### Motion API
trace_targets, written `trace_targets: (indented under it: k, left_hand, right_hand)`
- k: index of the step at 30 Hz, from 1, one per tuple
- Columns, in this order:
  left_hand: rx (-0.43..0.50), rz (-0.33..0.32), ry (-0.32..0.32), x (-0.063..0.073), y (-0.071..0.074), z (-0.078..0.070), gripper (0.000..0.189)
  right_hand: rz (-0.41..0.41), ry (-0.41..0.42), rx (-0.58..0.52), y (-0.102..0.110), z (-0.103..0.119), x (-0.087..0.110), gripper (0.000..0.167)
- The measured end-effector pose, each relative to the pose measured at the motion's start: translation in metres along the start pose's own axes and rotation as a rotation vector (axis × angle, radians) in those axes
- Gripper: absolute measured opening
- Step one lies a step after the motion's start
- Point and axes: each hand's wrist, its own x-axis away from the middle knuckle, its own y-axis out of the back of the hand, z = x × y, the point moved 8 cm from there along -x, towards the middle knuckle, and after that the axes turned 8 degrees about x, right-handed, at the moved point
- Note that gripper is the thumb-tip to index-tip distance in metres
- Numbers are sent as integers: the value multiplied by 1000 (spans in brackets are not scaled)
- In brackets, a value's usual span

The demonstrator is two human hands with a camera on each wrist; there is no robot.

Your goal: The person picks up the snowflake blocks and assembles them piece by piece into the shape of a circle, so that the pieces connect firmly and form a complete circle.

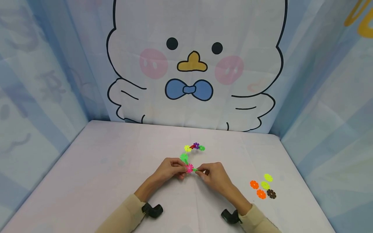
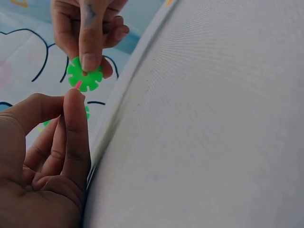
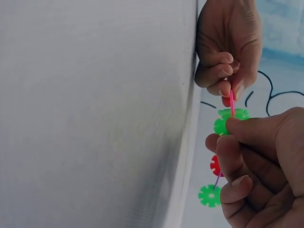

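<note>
Over the table's middle, my left hand pinches a pink notched plastic disc between thumb and fingertips. Facing it, my right hand pinches a green notched disc by its edge. The green disc's lower rim meets the pink disc's edge in the left wrist view. Beyond the left fingers a curved chain of linked discs runs on: green, yellow, red, purple and another green at its end. Fingertips partly cover both pinched discs.
Loose discs lie on the white table to the right of my right hand: two orange, two yellow and one dark brown. A cartoon-printed curtain hangs behind the table, with more cloth at both sides.
</note>
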Motion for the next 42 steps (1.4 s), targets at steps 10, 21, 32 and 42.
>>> trace_targets:
  k: [10,21,32,42]
  left_hand:
    - [7,33,-4,0,3,1,15]
    - [35,5,-8,-1,3,3,21]
    - [46,18,3,0,2,2,24]
    - [25,24,7,0,2,2,24]
  right_hand:
    - [-43,29,-17,-1,5,-1,8]
    - [-69,-36,34,-2,3,-1,3]
    - [48,-138,-55,-4,-8,1,10]
    - [140,-277,-45,22,-53,23,12]
